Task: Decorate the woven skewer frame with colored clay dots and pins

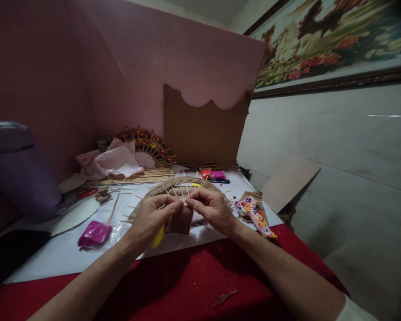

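Observation:
My left hand (155, 218) and my right hand (212, 209) meet at the middle of the table, thumbs and forefingers pinched together. A small pale bit shows between the fingertips, too small to name. Just behind the hands lies a twine-wrapped half-ring (167, 183) with thin sticks fanning out, several tipped with coloured beads. A brown piece (181, 220) shows beneath the fingers. Something yellow (158, 237) hangs below my left palm; whether the hand holds it is unclear. A bent, flower-patterned object (255, 215) lies to the right of my right hand.
At left are a magenta packet (94, 233), red-handled scissors (87, 192), a purple bottle (18, 178) and a dark flat object (15, 254). Thin sticks (133, 177), pink cloth (115, 159) and a decorated fan (147, 140) sit behind. Cut cardboard (203, 129) stands at the back.

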`<state>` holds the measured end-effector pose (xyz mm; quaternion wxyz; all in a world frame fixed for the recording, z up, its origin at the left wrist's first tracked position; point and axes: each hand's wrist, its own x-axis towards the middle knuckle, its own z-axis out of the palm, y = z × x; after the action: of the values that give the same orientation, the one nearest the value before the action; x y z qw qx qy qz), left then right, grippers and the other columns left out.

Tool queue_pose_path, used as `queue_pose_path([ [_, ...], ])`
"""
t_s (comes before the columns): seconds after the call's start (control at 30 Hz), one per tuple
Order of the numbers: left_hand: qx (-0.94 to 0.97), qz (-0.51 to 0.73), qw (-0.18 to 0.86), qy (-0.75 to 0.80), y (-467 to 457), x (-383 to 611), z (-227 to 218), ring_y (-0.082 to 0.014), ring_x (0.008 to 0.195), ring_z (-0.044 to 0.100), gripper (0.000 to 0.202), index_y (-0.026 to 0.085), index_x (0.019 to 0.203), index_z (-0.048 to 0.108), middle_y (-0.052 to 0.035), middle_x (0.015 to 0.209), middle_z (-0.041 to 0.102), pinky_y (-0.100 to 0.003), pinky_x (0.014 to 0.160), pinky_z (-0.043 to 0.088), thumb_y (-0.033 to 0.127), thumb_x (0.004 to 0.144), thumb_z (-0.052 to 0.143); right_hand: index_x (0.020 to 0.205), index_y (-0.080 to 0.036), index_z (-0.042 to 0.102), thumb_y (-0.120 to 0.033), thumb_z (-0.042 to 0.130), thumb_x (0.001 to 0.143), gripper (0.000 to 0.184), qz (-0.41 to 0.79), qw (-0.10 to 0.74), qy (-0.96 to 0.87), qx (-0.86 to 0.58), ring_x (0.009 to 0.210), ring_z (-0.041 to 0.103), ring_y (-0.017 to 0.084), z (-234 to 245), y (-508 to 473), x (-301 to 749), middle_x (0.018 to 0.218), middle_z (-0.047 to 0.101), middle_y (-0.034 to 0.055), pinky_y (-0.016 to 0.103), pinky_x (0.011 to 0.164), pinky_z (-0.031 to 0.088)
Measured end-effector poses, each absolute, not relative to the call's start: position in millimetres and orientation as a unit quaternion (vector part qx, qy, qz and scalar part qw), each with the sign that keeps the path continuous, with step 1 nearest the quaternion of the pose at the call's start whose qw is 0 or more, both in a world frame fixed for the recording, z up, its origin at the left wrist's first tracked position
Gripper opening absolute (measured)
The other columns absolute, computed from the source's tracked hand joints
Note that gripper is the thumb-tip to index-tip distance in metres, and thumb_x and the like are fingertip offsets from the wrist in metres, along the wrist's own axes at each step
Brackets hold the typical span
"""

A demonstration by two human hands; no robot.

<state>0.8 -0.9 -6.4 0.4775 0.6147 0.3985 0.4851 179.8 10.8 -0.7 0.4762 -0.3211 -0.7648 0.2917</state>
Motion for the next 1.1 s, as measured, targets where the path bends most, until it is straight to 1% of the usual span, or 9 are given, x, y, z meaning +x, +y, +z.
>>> queue_pose_path([
  [0.13,0.582,0.5,0.514,0.385,-1.4,0.7,-5.8,-0.0085,0.048,0.049,0.02,0.015,0.072,0.065,0.0013,0.058,0.06,-0.019,0.047,0.038,0.035,0.072,0.066,0.077,-0.016,0.061,-0.035,0.051,0.086,0.023,0.315,0.473,-0.749,-0.342,0.053,0.042,0.009,1.3,9.0,178.5,0.06,0.049,-0.003,0.023,0.051,0.036],
  [0.27,0.558,0.508,0.526,0.393,-1.6,0.5,-4.1,-0.0085,0.049,0.05,0.018,0.013,0.075,0.068,0.0001,0.058,0.061,-0.018,0.047,0.037,0.031,0.07,0.068,0.071,-0.016,0.057,-0.036,0.057,0.082,0.023,0.327,0.469,-0.747,-0.339,0.059,0.045,0.01,-1.2,9.6,177.4,0.064,0.051,-0.002,0.023,0.055,0.037],
  [0.37,0.545,0.503,0.548,0.386,-2.2,0.5,-2.5,-0.0066,0.042,0.044,0.018,0.014,0.074,0.069,0.0016,0.051,0.057,-0.018,0.043,0.033,0.031,0.068,0.07,0.069,-0.016,0.056,-0.035,0.058,0.081,0.023,0.33,0.482,-0.74,-0.333,0.058,0.045,0.01,-3.6,9.9,176.4,0.063,0.051,-0.0022,0.023,0.054,0.037],
  [0.43,0.538,0.484,0.574,0.384,-2.8,1.0,-1.3,-0.0057,0.039,0.041,0.02,0.014,0.077,0.07,0.0025,0.047,0.055,-0.018,0.041,0.031,0.031,0.067,0.071,0.07,-0.016,0.057,-0.034,0.058,0.081,0.021,0.327,0.492,-0.739,-0.325,0.058,0.045,0.01,-4.1,9.2,175.9,0.063,0.051,-0.0022,0.023,0.054,0.038],
  [0.53,0.527,0.463,0.604,0.379,-3.7,1.9,-0.3,-0.0063,0.041,0.043,0.023,0.013,0.081,0.072,0.0013,0.049,0.056,-0.018,0.042,0.032,0.031,0.066,0.072,0.071,-0.016,0.058,-0.031,0.058,0.082,0.019,0.335,0.498,-0.738,-0.308,0.059,0.047,0.01,-4.0,7.7,175.4,0.064,0.052,-0.0019,0.023,0.056,0.039],
  [0.67,0.525,0.475,0.597,0.377,-4.3,2.7,-1.0,-0.007,0.042,0.045,0.015,0.013,0.071,0.072,0.0004,0.048,0.057,-0.019,0.043,0.033,0.027,0.066,0.071,0.074,-0.015,0.059,-0.031,0.059,0.081,0.018,0.349,0.491,-0.735,-0.311,0.062,0.05,0.01,-4.3,7.0,175.3,0.068,0.055,-0.0007,0.024,0.058,0.041],
  [0.8,0.521,0.484,0.579,0.4,-5.8,3.7,-1.0,-0.0063,0.04,0.044,0.015,0.013,0.07,0.072,0.0007,0.047,0.057,-0.018,0.042,0.032,0.026,0.063,0.073,0.078,-0.016,0.058,-0.031,0.061,0.08,0.016,0.342,0.486,-0.74,-0.315,0.063,0.051,0.011,-4.4,6.5,175.0,0.069,0.056,-0.0005,0.024,0.058,0.042],
  [0.9,0.524,0.481,0.578,0.4,-6.3,4.4,0.2,-0.0066,0.04,0.045,0.015,0.012,0.068,0.071,0.0006,0.045,0.057,-0.018,0.041,0.033,0.026,0.062,0.073,0.075,-0.016,0.056,-0.03,0.061,0.08,0.016,0.328,0.479,-0.748,-0.322,0.061,0.049,0.01,-4.9,5.5,174.7,0.069,0.054,-0.001,0.024,0.056,0.041],
  [1.1,0.542,0.472,0.568,0.402,-2.5,1.9,-2.4,-0.0057,0.036,0.042,0.02,0.012,0.069,0.067,0.0029,0.041,0.053,-0.018,0.04,0.03,0.029,0.062,0.075,0.072,-0.016,0.055,-0.03,0.061,0.079,0.017,0.349,0.485,-0.738,-0.314,0.06,0.05,0.01,-6.6,7.7,175.5,0.067,0.054,-0.0011,0.024,0.057,0.042],
])
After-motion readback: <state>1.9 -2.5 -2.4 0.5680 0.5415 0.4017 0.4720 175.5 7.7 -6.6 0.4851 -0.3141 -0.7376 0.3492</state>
